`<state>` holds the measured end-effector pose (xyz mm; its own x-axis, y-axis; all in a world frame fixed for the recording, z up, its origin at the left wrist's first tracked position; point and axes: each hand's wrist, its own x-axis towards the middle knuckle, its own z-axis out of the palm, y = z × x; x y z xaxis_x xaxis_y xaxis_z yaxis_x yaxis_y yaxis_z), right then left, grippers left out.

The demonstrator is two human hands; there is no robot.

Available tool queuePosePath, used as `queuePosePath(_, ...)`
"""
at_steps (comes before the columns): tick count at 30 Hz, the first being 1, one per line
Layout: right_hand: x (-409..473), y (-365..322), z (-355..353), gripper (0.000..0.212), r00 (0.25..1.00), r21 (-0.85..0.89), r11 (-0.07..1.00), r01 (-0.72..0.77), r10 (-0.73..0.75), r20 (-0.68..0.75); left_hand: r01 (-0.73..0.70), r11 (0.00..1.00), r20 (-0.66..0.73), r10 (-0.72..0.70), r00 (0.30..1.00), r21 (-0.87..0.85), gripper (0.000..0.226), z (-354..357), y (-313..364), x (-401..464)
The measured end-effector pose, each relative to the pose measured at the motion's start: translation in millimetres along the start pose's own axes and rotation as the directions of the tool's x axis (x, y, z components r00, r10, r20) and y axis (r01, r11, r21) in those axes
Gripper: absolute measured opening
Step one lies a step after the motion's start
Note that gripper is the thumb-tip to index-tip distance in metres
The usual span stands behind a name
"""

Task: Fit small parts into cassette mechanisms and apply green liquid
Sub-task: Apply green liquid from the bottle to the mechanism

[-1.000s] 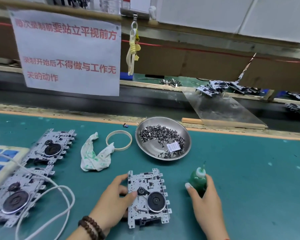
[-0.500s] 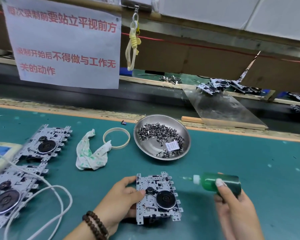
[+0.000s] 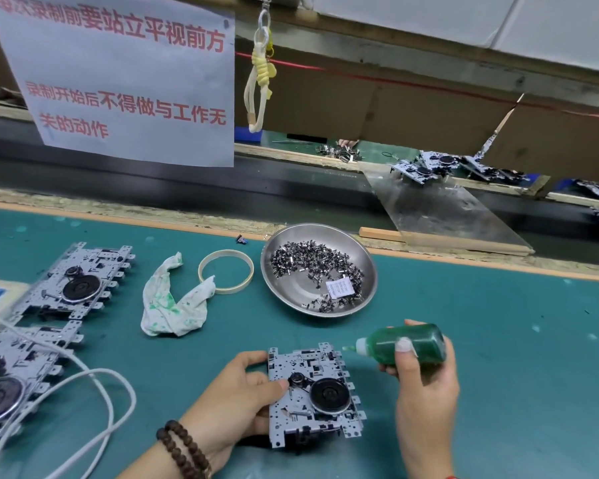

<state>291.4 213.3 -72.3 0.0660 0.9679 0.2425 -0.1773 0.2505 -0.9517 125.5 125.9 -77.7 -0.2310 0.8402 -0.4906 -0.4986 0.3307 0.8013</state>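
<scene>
Mechanism (image 3: 314,392), stiff and light near the bench's (image 3: 498,375) front edge, is sitting pinched by its rim in your left hand (image 3: 237,399) while your right hand (image 3: 422,385) is clamping the soft, squeezable green bottle (image 3: 407,344) mid-body.

Single head-worn view, angled forward and down, close over workbench (image 3: 498,340)

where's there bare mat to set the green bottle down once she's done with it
Open mat lies right of the metal dish and beyond the right hand holding the green bottle. A smaller bare strip runs between the stained rag and the left hand. The left side is crowded: two cassette mechanisms and a looping white cable.
</scene>
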Motion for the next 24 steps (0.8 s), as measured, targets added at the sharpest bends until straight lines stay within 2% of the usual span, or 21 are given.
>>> queuePosePath(3,0.6,3.8,4.8,0.015,0.997,-0.057,0.997,0.059,-0.062,-0.036,0.000,1.000,-0.002,0.000,1.000,-0.008,0.043,-0.2,0.2,0.4)
queuePosePath(7,-0.1,5.9,9.8,0.030,0.989,-0.162,0.980,0.114,-0.128,-0.075,-0.003,1.000,0.003,0.003,1.000,0.000,0.048,-0.2,0.4,1.0)
queuePosePath(10,-0.2,8.7,7.1,0.031,0.984,-0.210,0.969,0.130,-0.153,-0.095,0.002,1.000,0.005,-0.002,1.000,0.010,0.053,-0.9,0.5,2.4)
queuePosePath(24,0.5,12.6,3.1,0.026,0.978,-0.306,0.939,0.156,-0.190,-0.086,0.006,1.000,0.009,-0.006,1.000,0.021,0.059,-1.2,0.3,3.0)
